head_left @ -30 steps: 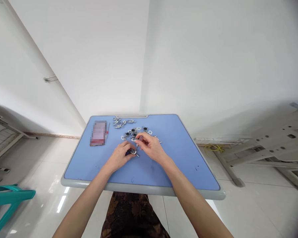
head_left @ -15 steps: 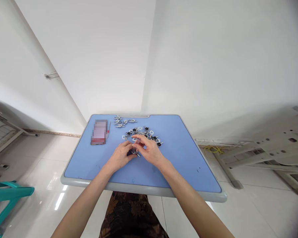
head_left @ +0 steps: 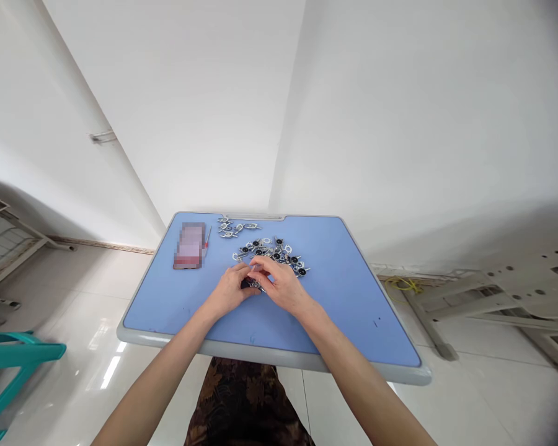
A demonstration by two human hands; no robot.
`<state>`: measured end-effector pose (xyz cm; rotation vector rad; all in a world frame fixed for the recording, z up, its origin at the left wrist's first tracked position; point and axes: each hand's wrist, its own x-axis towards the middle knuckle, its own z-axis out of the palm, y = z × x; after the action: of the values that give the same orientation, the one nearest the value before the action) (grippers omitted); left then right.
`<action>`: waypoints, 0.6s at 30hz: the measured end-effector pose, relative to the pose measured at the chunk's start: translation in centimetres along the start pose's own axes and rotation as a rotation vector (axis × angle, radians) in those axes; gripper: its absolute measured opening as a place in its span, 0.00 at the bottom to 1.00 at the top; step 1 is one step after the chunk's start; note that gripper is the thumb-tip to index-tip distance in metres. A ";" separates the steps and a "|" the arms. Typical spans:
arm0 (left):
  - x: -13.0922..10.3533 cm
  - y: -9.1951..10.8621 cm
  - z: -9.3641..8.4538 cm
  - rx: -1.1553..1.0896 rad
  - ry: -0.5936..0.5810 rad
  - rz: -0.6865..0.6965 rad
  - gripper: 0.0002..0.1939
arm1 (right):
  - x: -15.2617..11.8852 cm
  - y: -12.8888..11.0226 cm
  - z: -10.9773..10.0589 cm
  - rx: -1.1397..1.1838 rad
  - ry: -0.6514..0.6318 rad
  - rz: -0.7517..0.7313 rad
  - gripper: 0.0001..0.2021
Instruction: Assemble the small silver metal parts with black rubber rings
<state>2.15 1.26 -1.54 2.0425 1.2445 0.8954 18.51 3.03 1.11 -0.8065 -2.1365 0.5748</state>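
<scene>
Beneath a white wall (head_left: 367,111), a person sits at a blue worktop (head_left: 344,316) with a pale grey rim, both bare forearms reaching in over its near edge. To the right stands a grey metal frame (head_left: 506,291) with a yellow cord (head_left: 404,284) on the floor beside it; a green stool (head_left: 23,356) juts in at lower left. Dark trousers (head_left: 248,402) in a leaf pattern show below the worktop.

The 2 hands meet near the worktop's middle. The left hand (head_left: 227,292) has its fingers curled closed around a small metal part, its thumb underneath. The right hand (head_left: 281,285) works directly above, fingers pinched together on what appears to be a pinkish handle (head_left: 255,267), mostly hidden by the knuckles.

In the 1 second past, the right hand has drawn in against the left; 0.5 seconds ago more of the handle showed. The view has swung slightly, while the lying pieces keep their places.

Just beyond the hands spreads a loose cluster of metal parts (head_left: 294,259) with round black caps, thin flat plates (head_left: 266,240) among them. A pixelated rectangular object (head_left: 190,244) lies at far left, and a smaller group of silvery parts (head_left: 239,228) sits by the back edge. Just beside the rectangle rests a slim red-marked tool (head_left: 208,237). Smallest, between the 2 hands, is the gripped metal part (head_left: 256,284).
</scene>
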 end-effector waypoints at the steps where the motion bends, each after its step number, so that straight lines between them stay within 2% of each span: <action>1: 0.0 0.0 0.0 -0.012 0.006 0.000 0.10 | 0.0 -0.1 -0.1 -0.006 0.003 -0.020 0.08; 9: 0.2 -0.2 0.4 -0.080 0.042 0.008 0.03 | 0.4 -0.7 -0.2 0.029 -0.070 -0.131 0.17; 14: 0.2 0.0 0.2 -0.078 0.014 0.033 0.04 | 0.6 -0.5 -0.9 0.053 -0.139 -0.107 0.20; 18: 0.2 0.0 0.1 -0.076 0.010 0.027 0.08 | 0.4 -0.5 -1.3 0.153 -0.156 -0.054 0.19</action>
<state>2.29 1.42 -1.54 2.0015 1.1727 0.9524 19.10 3.12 2.42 -0.6363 -2.2161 0.7842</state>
